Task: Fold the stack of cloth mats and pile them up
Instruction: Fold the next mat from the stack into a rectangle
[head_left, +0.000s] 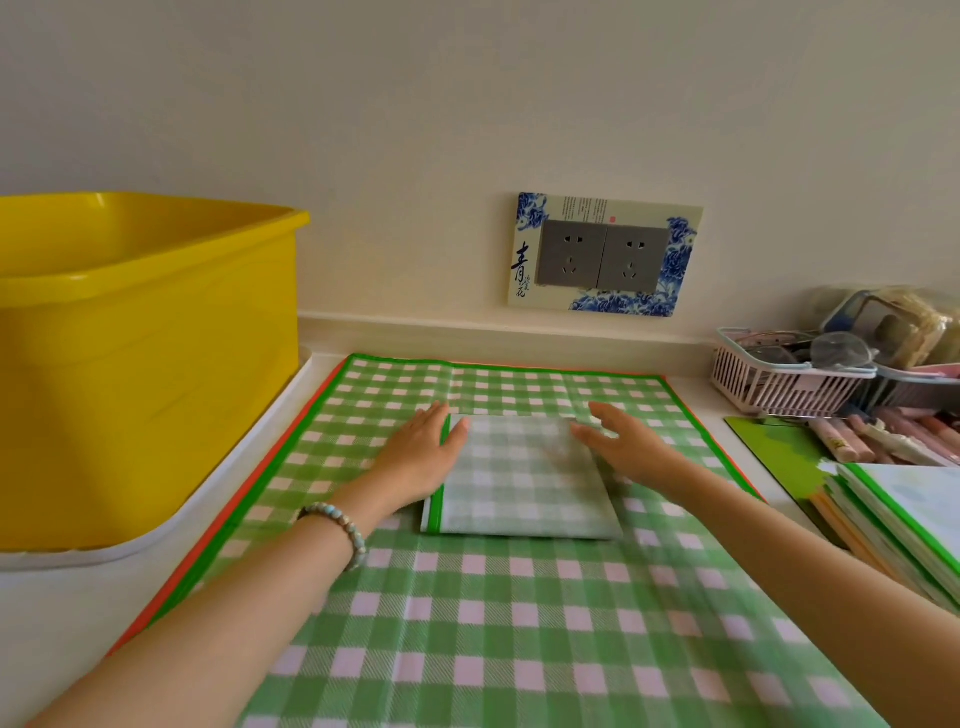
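Folded mat, pale green check with a green border strip along its left edge, lies flat near the middle of a larger spread mat in the same check. An orange edge shows beneath the spread mat's left border, so at least one more layer lies under it. Left hand: palm down, fingers straight and together, resting on the folded mat's left edge and gripping nothing; beaded bracelet on the wrist. Right hand: at the folded mat's right edge, fingers extended and slightly spread, holding nothing. It is motion-blurred, so contact with the cloth cannot be confirmed. Stack of mats sits at the right of the counter, well apart from the folded one. Yellow tub at left, pink basket far right, double wall socket behind.
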